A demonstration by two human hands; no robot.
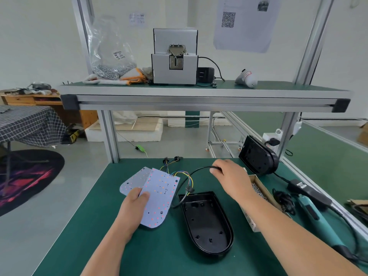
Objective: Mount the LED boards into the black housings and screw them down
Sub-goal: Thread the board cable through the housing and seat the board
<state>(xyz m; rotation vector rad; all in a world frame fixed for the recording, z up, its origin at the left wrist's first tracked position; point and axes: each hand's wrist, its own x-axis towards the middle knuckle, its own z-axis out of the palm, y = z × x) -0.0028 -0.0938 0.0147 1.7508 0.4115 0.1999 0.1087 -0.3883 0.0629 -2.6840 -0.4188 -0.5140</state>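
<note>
Left hand (133,204) pinches the top LED board (159,198) at its near left edge, thumb on top; a second board (135,180) lies under it. Right hand (229,174) grips the black cable (199,169) beyond the empty housing (207,222), which sits between the two forearms. Boards look thin, light, stiff, likely fragile: hold by the edges. Wires (184,176) are floppy.

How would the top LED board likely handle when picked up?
Likely stiff and light: the LED board is a thin flat sheet, held at one edge by the left hand. Its attached coloured wires would probably tug.
</note>
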